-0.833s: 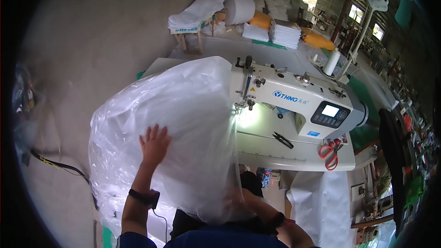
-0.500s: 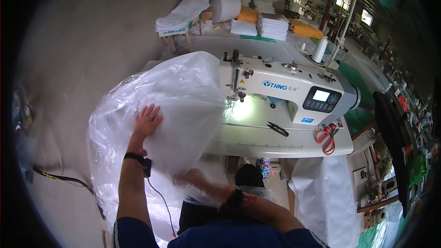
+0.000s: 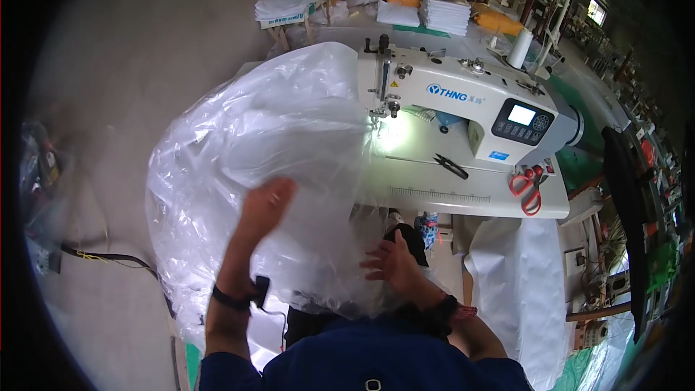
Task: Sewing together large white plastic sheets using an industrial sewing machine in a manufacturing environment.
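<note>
A large, crinkled sheet of translucent white plastic [image 3: 224, 159] spreads over the left end of the sewing table and down across my lap. Its right edge runs up to the needle area of a white sewing machine [image 3: 463, 90], where a lamp glows. My left hand [image 3: 268, 206] is over the middle of the sheet, its fingers smeared by motion; whether it grips any plastic is unclear. Beside the sheet's lower right edge, my right hand [image 3: 397, 264] has its fingers spread and thumb raised, with nothing visible in it.
Black thread snips [image 3: 451, 166] and red-handled scissors [image 3: 527, 190] lie on the table right of the needle. A white thread cone [image 3: 520, 48] stands behind the machine. White sheeting [image 3: 515, 282] hangs below the table's right side. Folded white stacks [image 3: 445, 14] sit beyond. A black cable [image 3: 108, 255] crosses the floor.
My left hand has lifted from lying flat on the sheet and moved right and nearer. My right hand has swung right, its fingers now spread. The whole view has shifted, raising the machine in it.
</note>
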`<state>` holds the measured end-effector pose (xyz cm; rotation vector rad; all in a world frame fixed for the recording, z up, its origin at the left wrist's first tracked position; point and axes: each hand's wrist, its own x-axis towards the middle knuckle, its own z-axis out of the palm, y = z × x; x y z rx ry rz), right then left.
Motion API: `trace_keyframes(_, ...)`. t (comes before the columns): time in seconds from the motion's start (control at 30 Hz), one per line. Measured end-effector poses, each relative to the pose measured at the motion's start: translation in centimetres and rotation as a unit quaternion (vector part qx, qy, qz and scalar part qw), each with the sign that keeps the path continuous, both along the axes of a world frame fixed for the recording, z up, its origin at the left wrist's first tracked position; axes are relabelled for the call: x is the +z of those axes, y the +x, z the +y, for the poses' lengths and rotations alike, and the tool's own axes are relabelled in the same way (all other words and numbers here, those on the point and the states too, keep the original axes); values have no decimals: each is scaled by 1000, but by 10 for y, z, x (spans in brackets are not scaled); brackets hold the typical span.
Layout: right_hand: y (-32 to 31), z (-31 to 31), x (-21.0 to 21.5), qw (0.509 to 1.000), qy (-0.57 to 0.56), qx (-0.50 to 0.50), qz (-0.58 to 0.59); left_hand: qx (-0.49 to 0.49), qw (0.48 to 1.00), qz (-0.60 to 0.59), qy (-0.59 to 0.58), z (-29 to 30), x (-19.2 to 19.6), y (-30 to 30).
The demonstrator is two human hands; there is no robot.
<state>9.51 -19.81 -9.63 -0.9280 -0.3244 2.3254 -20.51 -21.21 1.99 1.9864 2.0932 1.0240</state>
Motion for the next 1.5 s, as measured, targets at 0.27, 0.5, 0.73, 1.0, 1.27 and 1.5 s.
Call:
trace_keyframes(0.27,-61,-39,8,867,325,366,-88,-82,954,-25,-286,-44,-36,123)
trace_keyframes(0.5,-17,-31,19,849,380,341,-138,-47,983,-70,-163,-60,-42,86)
trace_keyframes(0.73,-33,-19,3,761,496,109,-404,41,965,-237,-102,-54,-40,88)
trace_keyframes(1.0,-63,-45,19,871,236,431,15,400,896,86,-172,-91,-114,-21)
trace_keyframes(1.27,-82,-49,11,874,265,407,30,243,867,-365,236,-108,-91,-143)
trace_keyframes(1.5,-131,-40,2,824,374,426,-5,389,903,175,-43,-50,-107,-153)
